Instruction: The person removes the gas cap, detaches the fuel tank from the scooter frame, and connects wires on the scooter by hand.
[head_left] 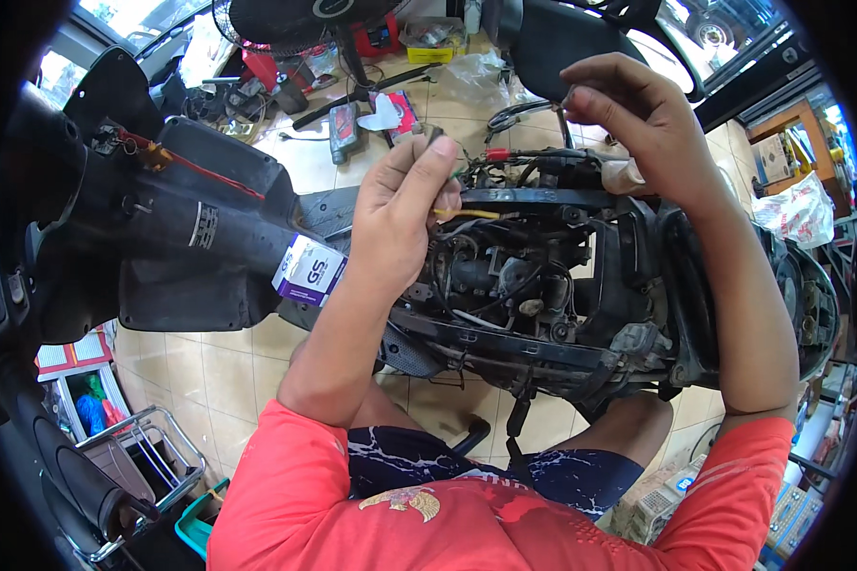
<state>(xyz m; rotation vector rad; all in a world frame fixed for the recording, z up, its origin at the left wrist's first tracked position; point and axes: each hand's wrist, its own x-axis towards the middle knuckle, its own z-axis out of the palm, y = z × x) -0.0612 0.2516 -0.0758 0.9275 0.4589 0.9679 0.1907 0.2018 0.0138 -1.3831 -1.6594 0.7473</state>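
My left hand [405, 195] is raised over the opened motor scooter, thumb pressed against the curled fingers. A small dark end pokes out at its fingertips, and a yellow wire [471, 214] and a bit of green wire come out beside the palm. My right hand [633, 114] hangs farther right over the frame, fingers bent and thumb drawn toward the index finger. Something tiny and dark shows at the thumb tip, too small to name. Between the hands lies a cable with a red sleeve [498, 154]. Below them the engine bay [505, 276] stands uncovered.
A white and purple box [311, 269] rests on the scooter beside my left forearm. Beyond the scooter, a grey bottle [343, 133], a black fan [338, 14] and a yellow tray [432, 40] stand on the tiles. A white plastic bag [798, 214] is at the right.
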